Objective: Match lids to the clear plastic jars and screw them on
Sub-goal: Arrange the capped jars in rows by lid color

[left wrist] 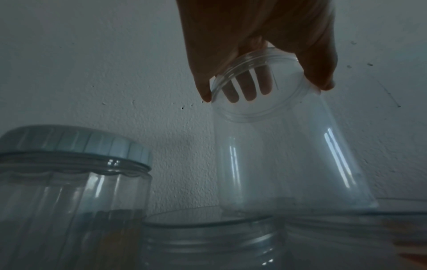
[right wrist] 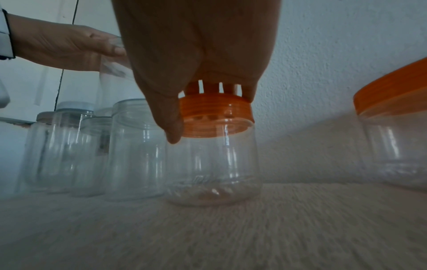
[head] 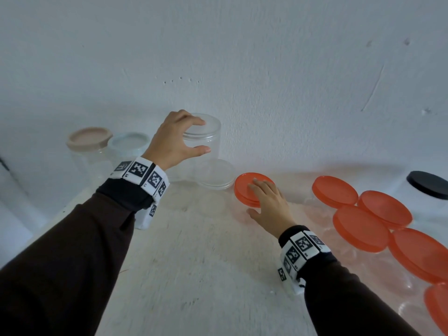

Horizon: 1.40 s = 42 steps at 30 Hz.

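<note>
My left hand [head: 173,139] grips tall clear jar [head: 204,141] at rim | my right hand [head: 268,202] clasps orange lid [head: 244,187] on jar | no readable labels; wristbands [head: 140,175] carry square codes

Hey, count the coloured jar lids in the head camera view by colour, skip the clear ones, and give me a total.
Orange lids: 6
Black lid: 1
Beige lid: 1
Pale blue lid: 1
Total: 9

White tabletop [head: 194,251]: clear jars [right wrist: 136,149] upright, orange-lidded jars [head: 361,229] right.
</note>
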Each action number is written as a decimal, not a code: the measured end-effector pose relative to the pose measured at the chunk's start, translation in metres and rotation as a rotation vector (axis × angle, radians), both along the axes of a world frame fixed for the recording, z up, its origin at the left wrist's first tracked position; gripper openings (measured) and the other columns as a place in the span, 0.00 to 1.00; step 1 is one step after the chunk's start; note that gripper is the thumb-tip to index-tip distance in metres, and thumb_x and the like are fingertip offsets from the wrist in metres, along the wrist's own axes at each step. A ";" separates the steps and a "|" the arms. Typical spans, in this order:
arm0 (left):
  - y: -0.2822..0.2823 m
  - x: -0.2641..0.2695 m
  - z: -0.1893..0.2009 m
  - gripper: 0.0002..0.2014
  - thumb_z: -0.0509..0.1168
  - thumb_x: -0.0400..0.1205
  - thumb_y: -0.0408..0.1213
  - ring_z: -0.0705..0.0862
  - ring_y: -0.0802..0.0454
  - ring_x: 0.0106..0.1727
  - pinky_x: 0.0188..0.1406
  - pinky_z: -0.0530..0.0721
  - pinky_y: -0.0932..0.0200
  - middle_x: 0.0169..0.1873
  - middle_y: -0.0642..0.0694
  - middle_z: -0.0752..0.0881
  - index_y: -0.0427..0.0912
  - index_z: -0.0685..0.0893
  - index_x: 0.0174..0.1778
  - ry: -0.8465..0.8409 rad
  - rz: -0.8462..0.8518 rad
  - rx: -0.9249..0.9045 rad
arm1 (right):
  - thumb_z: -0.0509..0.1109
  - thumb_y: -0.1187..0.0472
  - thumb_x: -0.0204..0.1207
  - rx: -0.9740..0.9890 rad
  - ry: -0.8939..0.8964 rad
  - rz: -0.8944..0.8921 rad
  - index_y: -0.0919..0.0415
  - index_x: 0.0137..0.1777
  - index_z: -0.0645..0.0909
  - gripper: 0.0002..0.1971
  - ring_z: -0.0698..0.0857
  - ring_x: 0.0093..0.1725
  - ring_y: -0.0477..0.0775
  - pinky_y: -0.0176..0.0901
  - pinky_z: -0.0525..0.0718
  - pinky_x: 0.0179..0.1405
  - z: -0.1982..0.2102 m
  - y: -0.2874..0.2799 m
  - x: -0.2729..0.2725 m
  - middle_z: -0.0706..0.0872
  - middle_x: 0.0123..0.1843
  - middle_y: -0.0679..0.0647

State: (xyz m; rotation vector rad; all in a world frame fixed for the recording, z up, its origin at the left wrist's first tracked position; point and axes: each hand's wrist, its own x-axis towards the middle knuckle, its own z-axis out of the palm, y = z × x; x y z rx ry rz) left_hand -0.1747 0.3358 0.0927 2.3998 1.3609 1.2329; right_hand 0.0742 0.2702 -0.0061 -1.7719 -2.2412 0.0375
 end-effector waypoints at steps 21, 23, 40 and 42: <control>-0.008 0.004 0.003 0.28 0.75 0.71 0.46 0.75 0.43 0.65 0.67 0.71 0.48 0.62 0.42 0.78 0.41 0.79 0.66 0.105 0.083 0.038 | 0.66 0.52 0.78 -0.091 -0.063 -0.496 0.62 0.74 0.68 0.27 0.62 0.77 0.65 0.60 0.63 0.74 0.013 -0.102 0.129 0.66 0.77 0.62; -0.008 0.004 0.003 0.28 0.75 0.71 0.45 0.75 0.42 0.65 0.68 0.71 0.45 0.63 0.42 0.78 0.41 0.79 0.66 0.107 0.090 0.038 | 0.65 0.52 0.79 -0.075 -0.069 -0.454 0.61 0.76 0.67 0.27 0.60 0.78 0.63 0.58 0.60 0.76 0.012 -0.105 0.121 0.64 0.79 0.60; -0.074 0.110 -0.021 0.21 0.62 0.76 0.47 0.66 0.50 0.68 0.69 0.57 0.75 0.64 0.38 0.75 0.35 0.80 0.58 0.001 -0.348 0.184 | 0.67 0.51 0.77 0.185 0.081 -0.484 0.64 0.71 0.72 0.26 0.69 0.74 0.63 0.59 0.66 0.72 0.007 -0.192 0.132 0.74 0.73 0.60; -0.089 0.139 -0.041 0.23 0.64 0.76 0.49 0.67 0.55 0.69 0.71 0.64 0.64 0.65 0.42 0.75 0.37 0.79 0.61 0.055 -0.469 0.037 | 0.71 0.54 0.75 0.156 0.020 -0.595 0.64 0.70 0.73 0.26 0.68 0.74 0.66 0.63 0.64 0.73 0.005 -0.208 0.147 0.74 0.73 0.62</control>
